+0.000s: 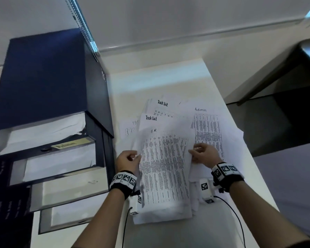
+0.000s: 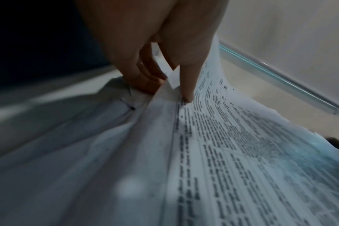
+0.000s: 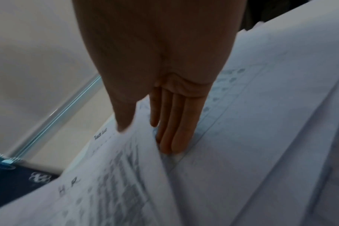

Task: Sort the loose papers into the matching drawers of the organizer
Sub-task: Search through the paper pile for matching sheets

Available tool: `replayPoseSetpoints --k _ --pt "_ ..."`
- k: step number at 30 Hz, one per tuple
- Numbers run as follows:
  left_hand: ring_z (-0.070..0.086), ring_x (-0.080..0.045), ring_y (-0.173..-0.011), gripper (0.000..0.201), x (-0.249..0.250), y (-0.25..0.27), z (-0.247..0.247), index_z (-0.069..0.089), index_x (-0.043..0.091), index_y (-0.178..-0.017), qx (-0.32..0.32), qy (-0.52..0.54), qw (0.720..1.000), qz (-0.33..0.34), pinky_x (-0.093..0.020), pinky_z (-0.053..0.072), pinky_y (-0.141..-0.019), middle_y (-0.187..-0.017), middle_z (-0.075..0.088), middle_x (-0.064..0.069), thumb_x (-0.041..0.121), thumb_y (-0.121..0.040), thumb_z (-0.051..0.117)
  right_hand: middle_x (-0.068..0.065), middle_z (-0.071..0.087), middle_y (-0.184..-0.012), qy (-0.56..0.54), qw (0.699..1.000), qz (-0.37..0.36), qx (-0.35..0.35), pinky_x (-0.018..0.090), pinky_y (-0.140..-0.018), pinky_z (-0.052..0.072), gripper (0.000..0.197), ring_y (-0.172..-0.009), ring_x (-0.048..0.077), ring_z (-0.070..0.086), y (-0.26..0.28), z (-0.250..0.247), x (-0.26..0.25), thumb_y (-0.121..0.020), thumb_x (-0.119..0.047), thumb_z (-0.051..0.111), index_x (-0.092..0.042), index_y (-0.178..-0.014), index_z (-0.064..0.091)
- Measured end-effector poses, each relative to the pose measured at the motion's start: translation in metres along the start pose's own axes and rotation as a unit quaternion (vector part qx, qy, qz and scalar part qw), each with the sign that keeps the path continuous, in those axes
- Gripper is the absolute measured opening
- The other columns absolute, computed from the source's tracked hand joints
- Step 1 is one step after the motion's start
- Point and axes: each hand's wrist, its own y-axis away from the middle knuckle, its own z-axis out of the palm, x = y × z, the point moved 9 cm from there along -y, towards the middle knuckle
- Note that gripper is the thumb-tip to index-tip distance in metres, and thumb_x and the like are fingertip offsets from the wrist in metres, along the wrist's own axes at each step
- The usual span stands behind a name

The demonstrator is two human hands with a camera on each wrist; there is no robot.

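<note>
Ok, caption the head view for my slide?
Both hands lift an H.R. sheet from loose papers beside the drawer organizer.

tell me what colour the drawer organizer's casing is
Dark navy blue; the organizer shows best in the head view.

At centre frame, handwritten headings top the printed sheets: "Task List" on the upper sheet (image 1: 162, 103), "Task List" again on the sheet below it (image 1: 151, 118), "H.R." on the front sheet (image 1: 164, 167) and "Admin" on the right sheet (image 1: 207, 126). At lower left, a tan label (image 1: 70, 144) on a drawer front reads "Admin". The sheets' table print and the white lettering at far lower left are too small to read.
</note>
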Motion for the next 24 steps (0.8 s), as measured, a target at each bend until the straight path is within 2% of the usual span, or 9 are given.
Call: replayPoseSetpoints --k 4,8,11,13,15,19,21,22,24 --pt "0.068 -0.013 -0.086 0.036 0.007 0.012 0.028 0.078 0.025 -0.072 -0.127 0.013 0.991 0.048 -0.023 0.054 -0.076 -0.094 0.073 0.008 -0.01 -0.077 0.072 0.0 0.069 -0.077 0.042 0.997 -0.039 0.053 0.018 -0.056 0.055 0.006 -0.07 0.017 0.069 0.005 0.012 -0.01 -0.087 -0.013 0.074 -0.012 -0.09 0.069" --pt "0.067 -0.018 -0.087 0.033 0.01 0.02 0.032 0.079 0.022 -0.078 -0.16 -0.006 0.984 0.083 -0.017 0.054 -0.076 -0.101 0.072 0.007 -0.011 -0.077 0.072 0.008 0.072 -0.086 -0.003 0.997 -0.044 0.056 0.044 -0.079 0.06 0.016 -0.083 0.028 0.071 0.006 0.006 -0.009 -0.097 -0.028 0.059 -0.017 -0.089 0.068" --pt "0.067 -0.014 -0.086 0.021 0.005 0.018 0.032 0.074 0.023 -0.092 -0.151 0.002 0.987 0.06 -0.012 0.051 -0.077 -0.092 0.073 0.004 0.004 -0.082 0.075 0.021 0.068 -0.093 -0.041 0.993 -0.02 0.106 0.056 -0.083 0.057 0.026 -0.086 0.04 0.067 0.007 -0.013 -0.002 -0.101 -0.032 0.05 -0.013 -0.09 0.065" --pt "0.062 -0.014 -0.075 0.015 -0.002 0.012 0.034 0.069 0.015 -0.094 -0.135 -0.023 0.989 0.048 -0.024 0.055 -0.073 -0.08 0.069 -0.002 0.017 -0.082 0.078 0.027 0.065 -0.102 -0.08 0.994 -0.004 0.072 0.061 -0.082 0.055 0.032 -0.083 0.037 0.065 0.007 -0.01 -0.001 -0.099 -0.043 0.05 -0.013 -0.099 0.061" --pt "0.044 -0.016 -0.059 0.029 0.0 0.01 0.037 0.058 0.003 -0.074 -0.128 -0.057 0.988 0.059 -0.029 0.043 -0.06 -0.061 0.051 -0.005 0.023 -0.081 0.078 0.019 0.066 -0.109 -0.074 0.997 0.015 0.015 0.059 -0.085 0.055 0.061 -0.092 0.032 0.067 0.009 0.004 0.0 -0.086 -0.064 0.058 -0.014 -0.121 0.053" --pt "0.028 -0.016 -0.055 0.049 0.016 0.015 0.039 0.034 0.014 -0.059 -0.118 -0.068 0.989 0.065 -0.028 0.027 -0.055 -0.055 0.029 0.001 0.027 -0.086 0.073 0.011 0.053 -0.119 0.058 0.995 0.013 0.077 0.047 -0.097 0.051 0.096 -0.108 0.027 0.058 0.017 -0.003 -0.002 -0.078 -0.045 0.078 -0.015 -0.151 0.024" --pt "0.049 -0.021 -0.061 0.032 0.029 0.018 0.038 0.054 0.012 -0.07 -0.129 -0.038 0.989 0.069 -0.033 0.043 -0.063 -0.063 0.052 -0.003 0.03 -0.094 0.064 0.016 0.041 -0.134 0.126 0.984 -0.019 0.127 0.05 -0.103 0.045 0.1 -0.121 0.03 0.048 0.023 -0.009 -0.01 -0.07 -0.053 0.081 -0.017 -0.149 0.032" --pt "0.063 -0.023 -0.082 0.023 0.039 0.02 0.038 0.066 0.009 -0.091 -0.149 -0.003 0.986 0.074 -0.037 0.051 -0.079 -0.085 0.068 -0.007 0.03 -0.097 0.059 0.015 0.038 -0.136 0.154 0.977 -0.045 0.14 0.049 -0.105 0.042 0.095 -0.126 0.031 0.042 0.025 -0.009 -0.017 -0.068 -0.058 0.079 -0.018 -0.145 0.04" --pt "0.062 -0.013 -0.113 0.027 0.066 0.026 0.032 0.063 0.014 -0.122 -0.178 0.046 0.979 0.09 -0.029 0.047 -0.101 -0.117 0.068 0.001 0.027 -0.102 0.051 0.011 0.039 -0.134 0.158 0.973 -0.093 0.138 0.047 -0.106 0.041 0.089 -0.127 0.029 0.04 0.028 -0.005 -0.036 -0.068 -0.066 0.073 -0.019 -0.138 0.049"
